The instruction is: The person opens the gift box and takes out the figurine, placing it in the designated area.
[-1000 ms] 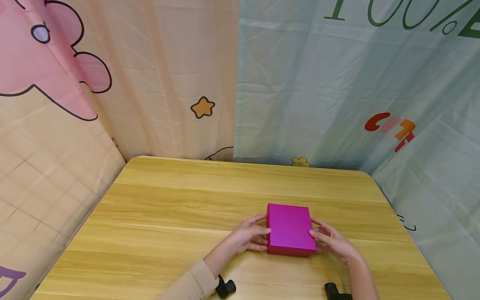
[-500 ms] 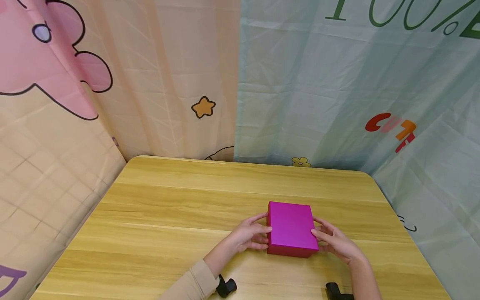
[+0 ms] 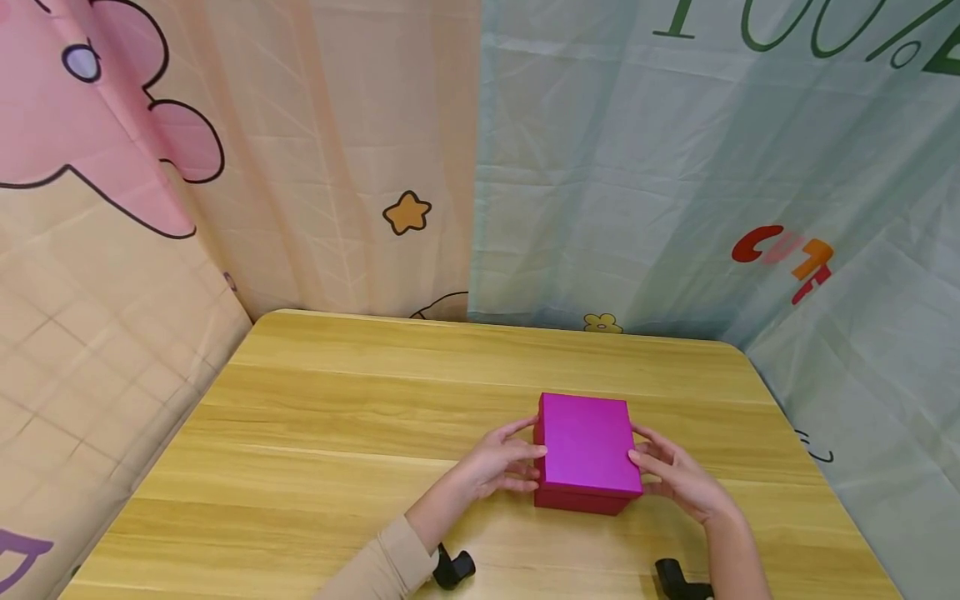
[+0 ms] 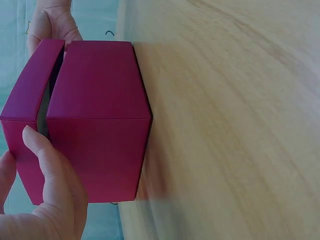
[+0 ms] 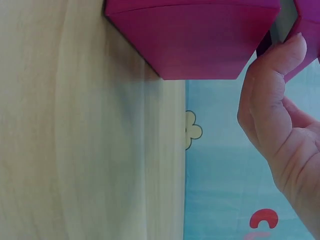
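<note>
A magenta box stands on the table, its base (image 4: 100,160) resting on the wood. Its lid (image 3: 588,442) is raised a little, and both wrist views show a narrow gap between lid and base (image 5: 200,40). My left hand (image 3: 502,462) grips the lid's left side, thumb near the top edge and fingers along the side. On the opposite side my right hand (image 3: 682,479) holds the lid the same way. What the box contains is hidden.
The wooden table (image 3: 337,400) extends around the box. Printed curtains (image 3: 600,167) hang behind its far edge and at both sides. A black wrist device (image 3: 453,571) shows beneath the left wrist, another (image 3: 678,579) beside the right.
Both hands have risen slightly with the lid, which now sits higher and a bit farther right in the head view. The base has stayed in place.
</note>
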The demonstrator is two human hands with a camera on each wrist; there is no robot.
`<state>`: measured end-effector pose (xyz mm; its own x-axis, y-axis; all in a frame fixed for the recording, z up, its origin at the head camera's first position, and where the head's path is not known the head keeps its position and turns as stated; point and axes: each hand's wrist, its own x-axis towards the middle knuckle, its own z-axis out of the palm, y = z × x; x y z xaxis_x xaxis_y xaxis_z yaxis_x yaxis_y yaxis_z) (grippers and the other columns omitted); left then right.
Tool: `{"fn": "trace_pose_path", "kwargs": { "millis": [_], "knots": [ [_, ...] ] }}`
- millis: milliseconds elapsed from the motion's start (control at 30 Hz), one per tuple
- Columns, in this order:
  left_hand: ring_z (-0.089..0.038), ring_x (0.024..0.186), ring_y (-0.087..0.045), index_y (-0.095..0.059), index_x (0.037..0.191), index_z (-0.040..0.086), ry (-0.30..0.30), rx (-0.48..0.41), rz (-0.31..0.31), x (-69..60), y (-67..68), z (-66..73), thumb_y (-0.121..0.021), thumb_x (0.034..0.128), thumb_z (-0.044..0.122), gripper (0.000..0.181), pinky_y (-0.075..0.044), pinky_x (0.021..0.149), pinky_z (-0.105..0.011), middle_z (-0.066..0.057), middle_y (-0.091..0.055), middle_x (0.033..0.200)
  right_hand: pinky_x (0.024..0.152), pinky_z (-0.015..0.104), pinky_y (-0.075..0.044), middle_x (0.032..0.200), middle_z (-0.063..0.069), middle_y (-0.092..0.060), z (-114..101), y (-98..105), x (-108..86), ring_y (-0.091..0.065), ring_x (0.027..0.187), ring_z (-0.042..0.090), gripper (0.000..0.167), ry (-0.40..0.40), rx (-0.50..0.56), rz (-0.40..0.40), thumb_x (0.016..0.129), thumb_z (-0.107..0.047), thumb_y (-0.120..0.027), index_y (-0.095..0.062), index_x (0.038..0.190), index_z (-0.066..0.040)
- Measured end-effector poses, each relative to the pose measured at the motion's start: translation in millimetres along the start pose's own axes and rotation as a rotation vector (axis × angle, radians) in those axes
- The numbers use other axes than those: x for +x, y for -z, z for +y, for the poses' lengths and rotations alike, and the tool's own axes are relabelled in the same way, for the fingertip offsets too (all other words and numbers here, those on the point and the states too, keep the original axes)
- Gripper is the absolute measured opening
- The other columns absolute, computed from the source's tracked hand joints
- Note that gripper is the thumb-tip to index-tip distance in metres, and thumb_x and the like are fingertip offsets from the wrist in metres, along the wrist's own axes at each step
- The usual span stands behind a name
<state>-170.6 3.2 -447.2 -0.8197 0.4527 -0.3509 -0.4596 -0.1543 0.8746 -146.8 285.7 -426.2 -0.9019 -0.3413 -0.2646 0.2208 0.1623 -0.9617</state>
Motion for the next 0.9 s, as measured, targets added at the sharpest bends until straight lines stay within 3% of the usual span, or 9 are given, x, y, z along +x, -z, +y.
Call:
{"fn": "trace_pose_path", "kwargs": {
  "millis": [333, 667, 900],
  "knots": [
    [-0.018, 0.069, -0.057, -0.040, 0.138, 0.019, -0.011, 0.009, 0.001, -4.3, -2.9, 14.8, -0.065, 0.0838, 0.014, 0.060, -0.053, 0.064, -0.034, -0.009, -0.058, 0.093, 0.073, 0.035, -0.050, 0.107, 0.003, -0.046, -9.7, -3.4, 0.2, -0.057, 0.087, 0.013, 0.066, 0.042, 0.009, 0.043, 0.094, -0.015, -0.049, -0.008, 0.144, -0.001],
    [-0.024, 0.088, -0.058, -0.039, 0.138, 0.012, -0.032, -0.047, -0.021, -6.1, -4.8, 21.5, -0.063, 0.0847, 0.009, 0.058, -0.053, 0.068, -0.038, -0.012, -0.054, 0.104, 0.071, 0.031, -0.050, 0.109, 0.001, -0.047, -15.1, -7.1, 0.6, -0.058, 0.088, 0.012, 0.060, 0.088, 0.024, 0.114, 0.092, -0.011, -0.052, -0.021, 0.143, -0.017],
    [-0.024, 0.093, -0.056, -0.043, 0.135, 0.009, -0.055, -0.099, 0.005, -6.0, -7.3, 23.7, -0.063, 0.0843, 0.005, 0.055, -0.053, 0.069, -0.041, -0.011, -0.047, 0.103, 0.072, 0.030, -0.051, 0.109, -0.002, -0.049, -16.1, -8.2, -0.6, -0.061, 0.090, 0.011, 0.058, 0.206, 0.079, 0.081, 0.092, -0.004, -0.049, -0.024, 0.142, -0.021]
  ]
}}
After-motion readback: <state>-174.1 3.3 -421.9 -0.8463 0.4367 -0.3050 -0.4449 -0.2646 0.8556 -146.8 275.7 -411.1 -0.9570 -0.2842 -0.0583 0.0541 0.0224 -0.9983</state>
